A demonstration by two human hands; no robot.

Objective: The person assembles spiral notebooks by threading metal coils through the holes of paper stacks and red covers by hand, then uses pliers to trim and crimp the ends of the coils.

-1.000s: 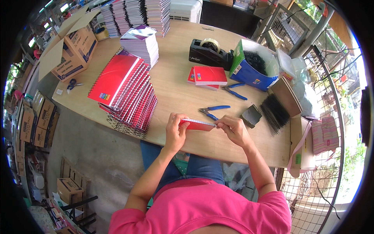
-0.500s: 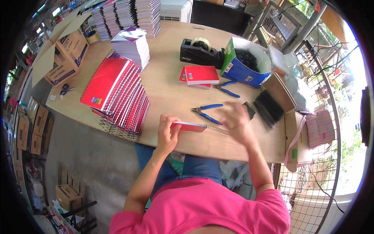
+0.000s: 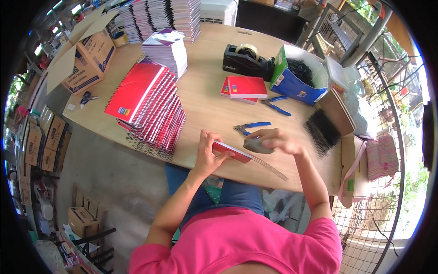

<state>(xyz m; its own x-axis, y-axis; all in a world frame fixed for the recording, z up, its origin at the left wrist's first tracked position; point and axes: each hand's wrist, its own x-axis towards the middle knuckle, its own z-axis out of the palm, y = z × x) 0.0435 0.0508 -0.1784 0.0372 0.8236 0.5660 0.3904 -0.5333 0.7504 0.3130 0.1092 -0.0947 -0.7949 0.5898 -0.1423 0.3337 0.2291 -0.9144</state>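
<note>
My left hand (image 3: 208,153) grips a red notebook (image 3: 232,151) on edge at the table's near side. A wire spiral binding (image 3: 269,167) sticks out of the notebook's right end. My right hand (image 3: 273,140) hovers just above and right of the notebook, fingers curled, over a dark blurred object (image 3: 256,146); whether it holds it is unclear. Blue-handled pliers (image 3: 250,127) lie on the wooden table (image 3: 205,105) just beyond my hands.
A slanted stack of red spiral notebooks (image 3: 148,107) lies at left. Red notebooks (image 3: 244,86), a second pair of pliers (image 3: 273,105), a black tape dispenser (image 3: 246,59), a blue box (image 3: 296,75) of black coils and loose black combs (image 3: 321,132) sit beyond. Cardboard boxes (image 3: 86,55) stand far left.
My right hand left the notebook's right end, swept across, and now hovers above it. The spiral now sticks out well past the notebook. My left hand stayed on the notebook.
</note>
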